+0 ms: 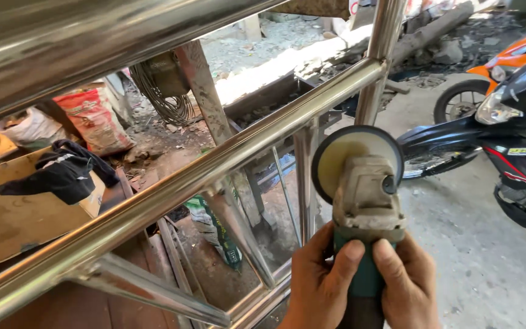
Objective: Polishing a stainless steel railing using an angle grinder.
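Note:
My left hand (321,283) and my right hand (408,286) both grip the green body of an angle grinder (365,201), thumbs up on its grey gear head. Its round yellowish disc (336,159) sits beside a shiny vertical tube (305,183) of a stainless steel railing frame (171,189). I cannot tell whether the disc touches the tube. A long polished rail runs diagonally from lower left to upper right, just left of and above the disc.
A black and red motorcycle (506,122) stands on the concrete floor at the right. Behind the frame lie sacks (95,119), a coil of wire (168,100), a dark cloth (68,170) on cardboard, and rubble further back.

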